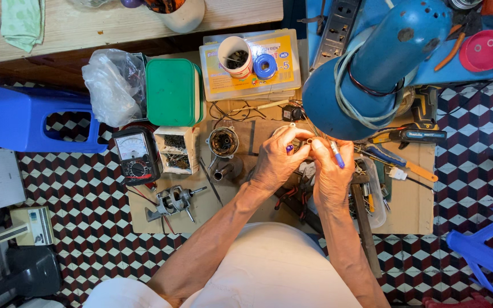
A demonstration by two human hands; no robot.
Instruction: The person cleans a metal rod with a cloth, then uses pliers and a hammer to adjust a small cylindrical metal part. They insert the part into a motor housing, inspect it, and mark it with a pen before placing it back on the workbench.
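Head view, hands: the left hand (275, 159) and the right hand (327, 171) meet over the cardboard sheet (412, 205) on the tiled floor, just under the blue lamp shade (372, 63).
Left hand: fingers curled shut around a small part (300, 142) with a purple end; what the part is I cannot tell.
Right hand: fingertips pinched on the same small part, with a blue-and-white pen-like tool (336, 154) tucked between its fingers.
Step in hand: it looks like fine fitting work; it seems best to brace the wrists together, keep the part under the lamp, and turn it with the fingertips only.
White cup (235, 56): upright on a flat yellow box (252, 77), holding dark small metal bits.
Blue tape roll (265, 66): lies beside the cup on the same box.
Green lidded box (172, 91): closed, contents hidden.
Small open carton (176, 149): filled with tangled wire scraps.
Clear plastic bag (109, 82): crumpled, contents unclear.
Multimeter (136, 155): lies just beside the carton.
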